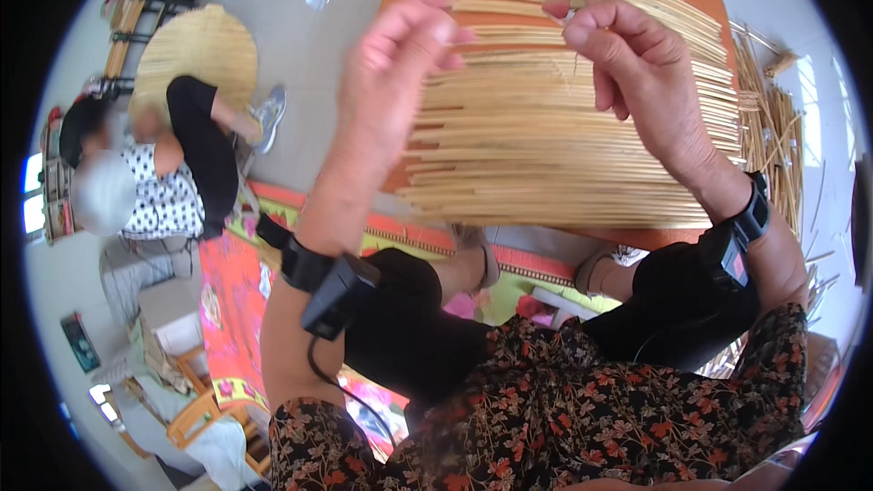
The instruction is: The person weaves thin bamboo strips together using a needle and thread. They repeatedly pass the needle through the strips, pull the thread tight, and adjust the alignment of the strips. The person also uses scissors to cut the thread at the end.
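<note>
Both my hands are raised over a layer of pale, straight plant stalks (546, 145) laid side by side on an orange-brown board. My left hand (396, 73) is above the left ends of the stalks, thumb and fingers drawn together. It is slightly blurred, and anything it pinches is too small to make out. Over the right part, my right hand (641, 59) pinches thumb against forefinger. A thin thread (575, 68) hangs from that pinch, and a band sits around the forefinger. Neither hand touches the stalks.
The orange-brown board (673, 238) lies just beyond my knees. Loose stalks (773, 127) lie on the floor at its right. A colourful mat (232, 309) is under my feet. At the left, another person (168, 182) sits by a round woven piece (195, 55). A wooden chair (205, 409) stands lower left.
</note>
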`<state>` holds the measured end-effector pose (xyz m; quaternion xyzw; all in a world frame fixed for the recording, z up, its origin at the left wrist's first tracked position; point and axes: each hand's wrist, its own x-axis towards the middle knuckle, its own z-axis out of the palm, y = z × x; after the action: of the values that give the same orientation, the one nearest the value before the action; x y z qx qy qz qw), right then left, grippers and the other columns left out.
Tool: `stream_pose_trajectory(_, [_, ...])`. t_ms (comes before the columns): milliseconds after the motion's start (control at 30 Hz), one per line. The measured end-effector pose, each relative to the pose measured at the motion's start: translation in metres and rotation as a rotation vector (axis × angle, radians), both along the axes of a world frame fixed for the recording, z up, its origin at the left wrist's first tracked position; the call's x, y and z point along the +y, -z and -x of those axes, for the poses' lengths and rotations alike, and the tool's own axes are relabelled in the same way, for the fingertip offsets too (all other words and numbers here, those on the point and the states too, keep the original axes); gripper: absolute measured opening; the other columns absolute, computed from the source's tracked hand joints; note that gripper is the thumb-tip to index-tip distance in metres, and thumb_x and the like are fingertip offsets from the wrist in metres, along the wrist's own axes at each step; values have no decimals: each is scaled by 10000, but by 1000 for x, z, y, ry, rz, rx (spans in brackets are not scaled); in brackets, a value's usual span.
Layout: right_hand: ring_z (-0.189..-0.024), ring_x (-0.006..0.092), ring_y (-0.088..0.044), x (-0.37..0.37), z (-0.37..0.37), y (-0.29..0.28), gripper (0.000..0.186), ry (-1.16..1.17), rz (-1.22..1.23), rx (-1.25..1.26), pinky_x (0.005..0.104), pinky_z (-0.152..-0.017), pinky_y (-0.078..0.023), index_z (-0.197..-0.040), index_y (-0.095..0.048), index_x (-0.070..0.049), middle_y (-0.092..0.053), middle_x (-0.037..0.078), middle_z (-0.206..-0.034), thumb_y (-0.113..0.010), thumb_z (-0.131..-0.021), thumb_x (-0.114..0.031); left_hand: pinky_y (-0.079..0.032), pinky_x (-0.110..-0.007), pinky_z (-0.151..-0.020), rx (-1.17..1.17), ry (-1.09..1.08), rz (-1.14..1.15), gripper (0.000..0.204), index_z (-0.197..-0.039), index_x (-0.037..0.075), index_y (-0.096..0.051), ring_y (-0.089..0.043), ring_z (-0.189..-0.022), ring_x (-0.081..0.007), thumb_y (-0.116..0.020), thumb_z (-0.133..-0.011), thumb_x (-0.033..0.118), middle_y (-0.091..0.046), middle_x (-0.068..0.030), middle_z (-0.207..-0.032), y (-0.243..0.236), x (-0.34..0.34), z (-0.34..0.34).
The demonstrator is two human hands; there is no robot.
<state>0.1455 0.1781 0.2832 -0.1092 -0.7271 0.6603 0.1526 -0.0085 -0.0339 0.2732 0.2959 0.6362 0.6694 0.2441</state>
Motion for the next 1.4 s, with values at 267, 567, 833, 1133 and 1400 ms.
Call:
stream_pose_trajectory(267, [-542, -2, -526, -33, 12, -2, 194, -47, -246, -17, 169, -460, -413, -1082, -728, -82, -757, 9, -1318, -661, -1077, -264, -575, -390, -963, -80, 10, -122, 292, -1351, 6, -660, -709, -1194, -287, -563, -1112, 143, -600, -146, -1525, -14, -72, 5])
stream_pose_trajectory(567, [-550, 56, -593, -14, 39, 16, 150, -38, 95, 16, 207, -438, -428, -1064, -722, -36, -712, 17, -874, -670, -1067, -176, -586, -356, -938, -312, 397, -78, 188, -1204, 69, -655, -710, -1140, -200, -604, -1104, 220, -726, -94, -1193, 14, -1, -27])
stream_pose_trajectory(833, [-525, 72, -523, 2, 45, 38, 153, 24, 243, -112, 220, -444, -394, -958, -708, -38, -640, 0, -731, -655, -1060, -140, -593, -324, -910, -263, 484, -128, 170, -1136, 72, -701, -717, -1064, -162, -596, -1096, 200, -749, -58, -1123, 42, 40, -9])
stream_pose_trajectory(1133, [-591, 56, -530, 39, 63, 84, 146, -37, 608, -184, 192, -445, -374, -982, -653, -70, -624, -7, -801, -611, -1089, -159, -590, -307, -807, -168, 299, 110, 140, -1117, 50, -698, -701, -946, -153, -642, -1063, 166, -727, -57, -1007, 67, 35, 2])
stream_pose_trajectory(1400, [-738, 117, -625, 20, 23, 45, 194, -204, 411, -186, 229, -651, -557, -1021, -647, -63, -638, 24, -884, -532, -1127, -178, -592, -304, -769, -180, 190, 134, 102, -1049, 34, -662, -673, -876, -162, -644, -1055, 135, -700, -72, -986, -24, -27, -1])
